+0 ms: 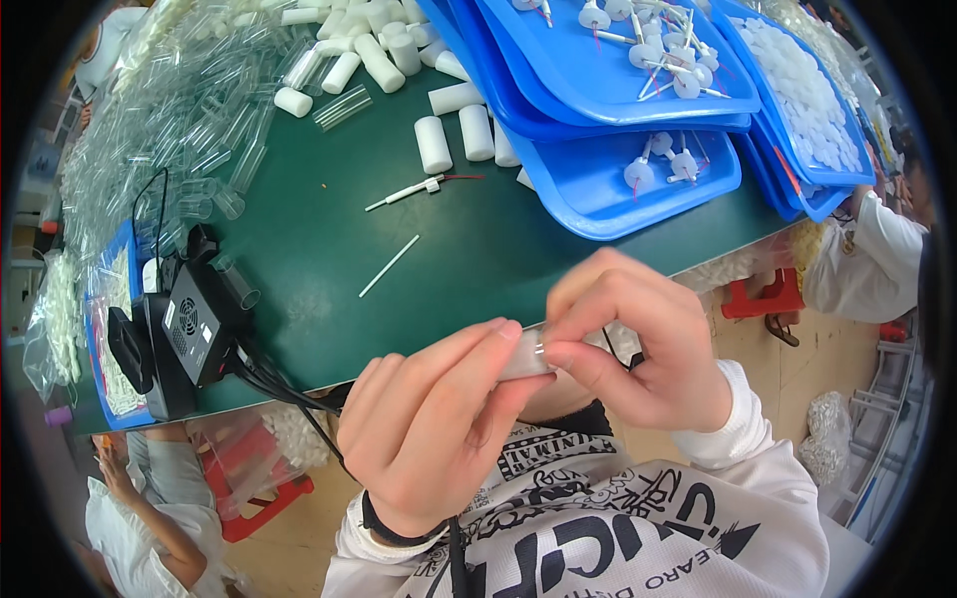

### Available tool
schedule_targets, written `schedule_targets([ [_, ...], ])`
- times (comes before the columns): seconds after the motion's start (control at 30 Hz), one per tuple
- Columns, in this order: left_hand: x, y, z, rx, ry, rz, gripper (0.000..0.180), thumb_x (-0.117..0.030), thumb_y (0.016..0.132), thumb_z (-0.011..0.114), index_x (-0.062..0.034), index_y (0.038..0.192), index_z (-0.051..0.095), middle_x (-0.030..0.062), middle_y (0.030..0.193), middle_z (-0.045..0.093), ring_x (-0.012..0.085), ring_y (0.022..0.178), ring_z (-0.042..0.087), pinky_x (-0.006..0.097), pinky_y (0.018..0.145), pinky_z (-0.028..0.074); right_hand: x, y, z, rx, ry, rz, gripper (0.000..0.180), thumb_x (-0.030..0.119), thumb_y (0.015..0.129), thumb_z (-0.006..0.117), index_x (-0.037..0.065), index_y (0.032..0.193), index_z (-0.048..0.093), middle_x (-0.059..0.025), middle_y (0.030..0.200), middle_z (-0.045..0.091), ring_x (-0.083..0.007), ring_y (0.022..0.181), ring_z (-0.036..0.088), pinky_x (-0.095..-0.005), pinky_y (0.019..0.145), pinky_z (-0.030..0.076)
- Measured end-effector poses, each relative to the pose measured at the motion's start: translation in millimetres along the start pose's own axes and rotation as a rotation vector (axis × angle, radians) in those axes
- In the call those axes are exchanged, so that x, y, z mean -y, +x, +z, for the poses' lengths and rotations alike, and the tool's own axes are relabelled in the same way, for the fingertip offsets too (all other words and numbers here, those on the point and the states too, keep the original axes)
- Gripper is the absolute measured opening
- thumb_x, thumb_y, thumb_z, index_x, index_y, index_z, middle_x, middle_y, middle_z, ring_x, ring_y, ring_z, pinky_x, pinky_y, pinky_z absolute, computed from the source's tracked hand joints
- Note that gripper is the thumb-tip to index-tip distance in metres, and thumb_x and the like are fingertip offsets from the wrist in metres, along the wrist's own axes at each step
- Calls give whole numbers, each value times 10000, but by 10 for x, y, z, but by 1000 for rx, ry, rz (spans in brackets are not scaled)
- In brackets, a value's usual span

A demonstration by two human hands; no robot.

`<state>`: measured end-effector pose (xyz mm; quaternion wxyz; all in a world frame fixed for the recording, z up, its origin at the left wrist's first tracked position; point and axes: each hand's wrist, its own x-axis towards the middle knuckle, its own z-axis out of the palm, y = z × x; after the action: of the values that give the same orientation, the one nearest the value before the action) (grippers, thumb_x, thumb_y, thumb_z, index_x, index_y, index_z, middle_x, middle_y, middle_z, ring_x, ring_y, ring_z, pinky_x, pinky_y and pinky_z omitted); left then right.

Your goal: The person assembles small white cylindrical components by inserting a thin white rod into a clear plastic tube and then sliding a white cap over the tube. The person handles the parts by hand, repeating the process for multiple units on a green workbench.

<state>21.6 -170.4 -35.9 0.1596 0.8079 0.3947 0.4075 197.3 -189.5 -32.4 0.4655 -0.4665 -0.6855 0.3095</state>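
Both hands meet at lower centre of frame, in front of the person's chest, off the near edge of the surface. Left hand (434, 429) fingers closed around one end of a small clear plastic tube (525, 359); right hand (633, 344) pinches the other end, fingertips clamped on it. Tube is held roughly level between the two hands, mostly hidden by fingers; what is inside it cannot be told.

Dark green surface (299, 249) fills the middle of frame. Two thin white sticks lie on it: one bare stick (389, 266) at centre, one stick with a red wire tail (409, 190) just above it. White foam cylinders (433, 145) are scattered at upper centre. A heap of clear tubes (189, 110) sits at upper left. Stacked blue trays (618, 189) at upper right hold white round parts with sticks (658, 164); the far-right tray (832, 179) is piled with small white pieces. A black box device with cables (194, 329) sits at the left edge of the surface. Another person's white sleeve (867, 259) shows at right; another person (140, 508) shows at lower left.
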Motion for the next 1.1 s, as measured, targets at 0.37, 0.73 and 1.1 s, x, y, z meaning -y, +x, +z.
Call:
schedule_targets([
  [0.37, 166, 140, 82, -97, -17, -84, 516, -124, 572, 821, -54, 1040, 618, 65, 1033, 634, 84, 652, 496, 194, 489, 323, -232, -73, 262, -300, 293, 183, 28, -21, 831, 570, -42, 843, 556, -143, 915, 647, -142, 779, 641, -254, 692, 525],
  [0.73, 279, 34, -93, 23, -415, -439, 326, 32, 625, 741, -21, 936, 659, 44, 823, 643, 30, 489, 375, 181, 447, 275, -245, -151, 164, -282, 557, 212, 54, -45, 844, 550, -34, 891, 525, -191, 979, 627, -169, 881, 604, -283, 782, 489],
  [1.1, 255, 10, -101, 76, -646, -417, 297, 32, 632, 747, -9, 917, 673, 76, 879, 663, 12, 506, 418, 154, 432, 285, -281, -209, 41, -222, 488, 170, 46, -29, 831, 592, -43, 857, 557, -186, 923, 637, -173, 849, 621, -272, 753, 499],
])
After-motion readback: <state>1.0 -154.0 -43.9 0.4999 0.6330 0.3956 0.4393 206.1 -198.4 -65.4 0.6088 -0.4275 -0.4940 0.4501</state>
